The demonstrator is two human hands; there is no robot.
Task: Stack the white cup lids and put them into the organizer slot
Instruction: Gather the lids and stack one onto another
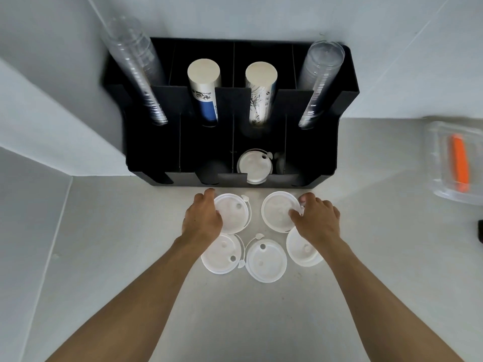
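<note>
Left hand [202, 218] fingers curl over far-left lid [234, 214], right hand [317, 218] pinches far-right lid [277, 211]; three lids near, one in organizer [347, 100] slot.

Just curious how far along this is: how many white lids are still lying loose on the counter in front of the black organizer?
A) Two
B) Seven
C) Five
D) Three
C: two lids sit under the left hand and right hand, three more lie nearer the person, such as the middle lid.
</note>
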